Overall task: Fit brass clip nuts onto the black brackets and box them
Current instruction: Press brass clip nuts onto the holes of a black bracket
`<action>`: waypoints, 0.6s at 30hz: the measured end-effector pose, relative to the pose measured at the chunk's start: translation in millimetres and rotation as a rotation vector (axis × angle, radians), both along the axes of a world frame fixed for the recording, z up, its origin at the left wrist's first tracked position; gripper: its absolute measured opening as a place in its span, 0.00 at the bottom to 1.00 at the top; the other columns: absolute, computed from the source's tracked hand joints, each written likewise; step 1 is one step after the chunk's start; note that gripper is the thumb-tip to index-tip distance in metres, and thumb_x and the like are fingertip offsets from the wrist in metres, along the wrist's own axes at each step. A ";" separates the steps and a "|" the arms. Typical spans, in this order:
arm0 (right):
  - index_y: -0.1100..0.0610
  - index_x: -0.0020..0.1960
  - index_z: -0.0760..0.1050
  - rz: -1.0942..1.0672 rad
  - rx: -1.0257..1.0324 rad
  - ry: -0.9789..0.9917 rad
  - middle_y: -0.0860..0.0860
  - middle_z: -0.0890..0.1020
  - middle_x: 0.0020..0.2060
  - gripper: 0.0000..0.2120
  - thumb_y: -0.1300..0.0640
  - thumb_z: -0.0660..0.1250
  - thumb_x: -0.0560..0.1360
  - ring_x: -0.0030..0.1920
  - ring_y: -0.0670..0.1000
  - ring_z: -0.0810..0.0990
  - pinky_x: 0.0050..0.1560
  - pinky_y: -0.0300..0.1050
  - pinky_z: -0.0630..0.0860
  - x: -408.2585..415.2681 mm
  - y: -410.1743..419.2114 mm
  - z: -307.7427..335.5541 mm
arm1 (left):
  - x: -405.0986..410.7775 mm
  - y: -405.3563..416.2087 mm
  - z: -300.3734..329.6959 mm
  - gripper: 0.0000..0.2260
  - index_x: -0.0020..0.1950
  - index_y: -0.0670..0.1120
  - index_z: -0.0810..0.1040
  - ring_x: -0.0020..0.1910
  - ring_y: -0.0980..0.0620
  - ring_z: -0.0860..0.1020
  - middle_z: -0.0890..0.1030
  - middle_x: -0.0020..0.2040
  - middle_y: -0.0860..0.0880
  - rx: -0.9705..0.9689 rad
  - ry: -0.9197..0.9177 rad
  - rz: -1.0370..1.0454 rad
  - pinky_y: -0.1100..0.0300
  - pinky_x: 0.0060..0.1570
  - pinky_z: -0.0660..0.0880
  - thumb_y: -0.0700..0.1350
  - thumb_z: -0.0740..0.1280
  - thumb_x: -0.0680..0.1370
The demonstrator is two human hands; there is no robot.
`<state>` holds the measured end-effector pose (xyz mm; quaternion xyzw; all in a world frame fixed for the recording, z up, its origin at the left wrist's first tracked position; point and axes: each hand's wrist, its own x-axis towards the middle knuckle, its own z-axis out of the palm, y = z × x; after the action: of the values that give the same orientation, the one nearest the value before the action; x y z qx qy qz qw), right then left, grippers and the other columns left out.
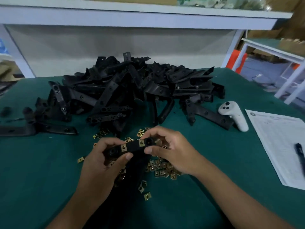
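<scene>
Both hands hold one black bracket (132,147) above the green table (41,176). My left hand (100,161) grips its left end and my right hand (170,151) pinches its right end. Two brass clip nuts (124,147) sit on the bracket's top strip, one near each hand. The bracket's lower leg hangs down between my wrists. Loose brass clip nuts (162,167) lie scattered on the table under and around my hands. A large heap of black brackets (132,88) fills the table behind. No box is visible.
A white handheld controller (234,113) lies right of the heap. A printed paper sheet (279,142) with a black pen (299,154) on it lies at the right edge. A white shelf frame (132,17) stands behind the table.
</scene>
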<state>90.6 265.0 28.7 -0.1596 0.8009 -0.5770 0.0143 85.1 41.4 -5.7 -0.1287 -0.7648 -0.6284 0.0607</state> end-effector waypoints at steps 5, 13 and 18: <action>0.49 0.58 0.80 -0.058 -0.031 0.009 0.40 0.82 0.53 0.10 0.52 0.74 0.77 0.53 0.41 0.80 0.55 0.39 0.74 13.4 6.4 20.4 | 4.9 10.0 23.8 0.09 0.45 0.65 0.78 0.31 0.65 0.76 0.80 0.37 0.60 -0.026 0.060 -0.021 0.75 0.30 0.70 0.53 0.72 0.67; 0.43 0.60 0.79 -0.491 0.043 0.515 0.40 0.80 0.51 0.12 0.49 0.72 0.77 0.49 0.49 0.79 0.48 0.43 0.75 115.7 50.2 39.3 | 46.9 72.6 72.2 0.12 0.52 0.62 0.79 0.49 0.58 0.84 0.85 0.50 0.59 0.017 0.242 -0.280 0.65 0.46 0.80 0.56 0.75 0.70; 0.39 0.61 0.77 -0.812 0.098 0.541 0.39 0.80 0.52 0.12 0.46 0.71 0.78 0.53 0.49 0.81 0.52 0.43 0.76 202.2 97.2 48.3 | 88.2 150.1 89.9 0.11 0.54 0.62 0.77 0.56 0.62 0.80 0.81 0.55 0.64 -0.063 0.374 -0.504 0.70 0.53 0.73 0.56 0.72 0.73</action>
<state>292.9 362.2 77.0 0.0221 0.7995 -0.4355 -0.4131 173.4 191.5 84.2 -0.4294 -0.7036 -0.5649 0.0386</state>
